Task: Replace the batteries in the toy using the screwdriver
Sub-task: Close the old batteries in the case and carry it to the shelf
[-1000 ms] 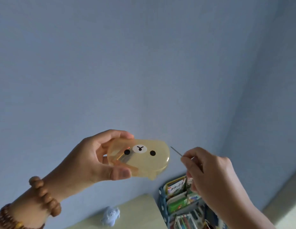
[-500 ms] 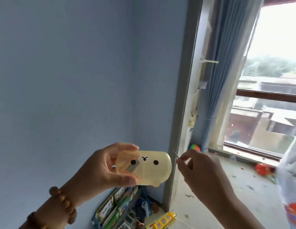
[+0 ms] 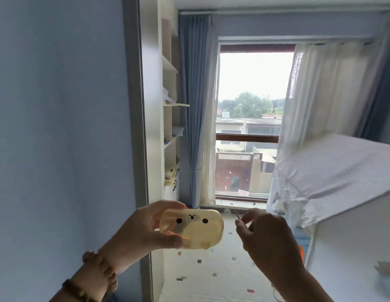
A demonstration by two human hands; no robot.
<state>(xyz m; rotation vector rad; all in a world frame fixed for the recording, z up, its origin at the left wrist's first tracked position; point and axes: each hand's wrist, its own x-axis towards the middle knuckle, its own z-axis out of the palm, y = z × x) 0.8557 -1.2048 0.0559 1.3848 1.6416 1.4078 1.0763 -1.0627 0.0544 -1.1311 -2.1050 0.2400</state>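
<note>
The toy [image 3: 196, 228] is a translucent yellow, rounded shell with a small bear face of two black eyes and a nose. My left hand [image 3: 141, 232] grips its left end, thumb below and fingers on top, holding it up in the air with the face toward me. A little to the right, my right hand [image 3: 268, 238] pinches a thin metal screwdriver [image 3: 237, 215]; only its short tip shows above the fingers. The tip is apart from the toy, a small gap to its right. No batteries are visible.
A blue wall fills the left. Open shelves [image 3: 171, 118] stand beside a blue curtain [image 3: 196, 105] and a window [image 3: 250, 127]. A bed with a white cover [image 3: 333, 182] is at the right. A pale patterned floor mat [image 3: 211, 275] lies below.
The view has swung right, from the blue wall to the window and bed. Both hands keep their grips; toy and screwdriver tip stay about the same distance apart.
</note>
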